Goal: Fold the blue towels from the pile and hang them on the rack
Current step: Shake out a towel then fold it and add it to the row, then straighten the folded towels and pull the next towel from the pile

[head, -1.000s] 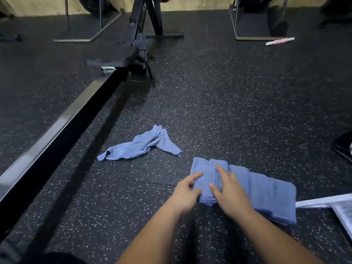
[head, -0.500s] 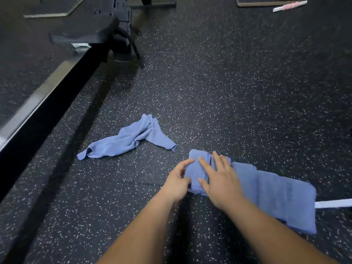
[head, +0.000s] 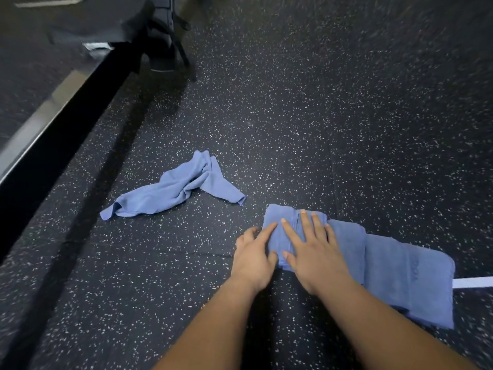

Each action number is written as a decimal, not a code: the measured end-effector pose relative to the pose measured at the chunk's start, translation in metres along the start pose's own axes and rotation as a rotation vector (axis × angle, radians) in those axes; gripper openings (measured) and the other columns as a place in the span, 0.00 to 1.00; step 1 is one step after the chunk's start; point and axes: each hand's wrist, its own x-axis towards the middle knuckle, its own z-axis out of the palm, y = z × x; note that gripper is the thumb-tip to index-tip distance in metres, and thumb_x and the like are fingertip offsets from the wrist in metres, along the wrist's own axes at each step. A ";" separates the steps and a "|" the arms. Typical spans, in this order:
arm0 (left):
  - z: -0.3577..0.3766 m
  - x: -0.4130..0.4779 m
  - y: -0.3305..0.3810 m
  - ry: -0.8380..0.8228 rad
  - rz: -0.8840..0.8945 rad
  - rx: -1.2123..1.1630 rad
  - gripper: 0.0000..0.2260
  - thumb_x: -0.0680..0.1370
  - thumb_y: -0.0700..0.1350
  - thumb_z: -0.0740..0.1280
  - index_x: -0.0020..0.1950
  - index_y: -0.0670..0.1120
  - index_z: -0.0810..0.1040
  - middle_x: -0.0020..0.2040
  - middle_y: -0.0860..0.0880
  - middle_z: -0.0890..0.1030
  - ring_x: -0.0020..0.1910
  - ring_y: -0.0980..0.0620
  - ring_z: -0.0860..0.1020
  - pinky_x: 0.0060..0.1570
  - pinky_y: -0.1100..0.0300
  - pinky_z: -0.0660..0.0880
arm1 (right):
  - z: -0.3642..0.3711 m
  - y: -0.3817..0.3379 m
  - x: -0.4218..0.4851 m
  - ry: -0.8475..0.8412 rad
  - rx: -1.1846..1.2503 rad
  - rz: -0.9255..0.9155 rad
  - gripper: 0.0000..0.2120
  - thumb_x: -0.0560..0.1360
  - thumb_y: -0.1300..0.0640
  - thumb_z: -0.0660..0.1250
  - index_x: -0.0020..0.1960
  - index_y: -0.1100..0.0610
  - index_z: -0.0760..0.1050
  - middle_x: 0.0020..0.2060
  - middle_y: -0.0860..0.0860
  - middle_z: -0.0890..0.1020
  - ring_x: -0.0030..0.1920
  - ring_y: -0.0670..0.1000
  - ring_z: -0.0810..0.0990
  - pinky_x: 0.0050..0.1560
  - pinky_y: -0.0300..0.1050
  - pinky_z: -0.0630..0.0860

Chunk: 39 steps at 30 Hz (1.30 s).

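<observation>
Folded towel (head: 386,265): blue; lies flat on the floor in the lower right of the frame; runs from the centre toward the right edge in stepped layers; its left end is the thickest part, and both hands are on it
Right hand (head: 312,252): palm down on the thick left end; fingers straight and spread; thumb laid along the near edge; it presses the cloth and grips nothing
Left hand (head: 254,256): just left of the right hand; index finger straight on top of the towel's left end; thumb against the near corner; the other fingers loosely bent beside the towel's left edge; no cloth is seen held in it
Crumpled towel (head: 176,190): blue, unfolded and bunched; lies on the floor left of centre, above and left of the hands, apart from the folded towel
Floor (head: 293,116): dark with pale speckles; a seam runs across it near the hands
Black beam (head: 66,116): slants from the left edge up to a blurred machine base (head: 160,36) at the upper left
White strip (head: 473,282): at the right edge, touching the folded towel's far end
</observation>
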 end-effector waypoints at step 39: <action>-0.074 0.152 -0.071 -0.063 -0.018 0.852 0.20 0.80 0.40 0.68 0.72 0.49 0.73 0.68 0.47 0.72 0.66 0.43 0.74 0.64 0.49 0.71 | -0.019 0.008 0.031 0.031 0.107 0.043 0.34 0.82 0.31 0.47 0.85 0.42 0.56 0.83 0.54 0.60 0.82 0.57 0.59 0.83 0.58 0.55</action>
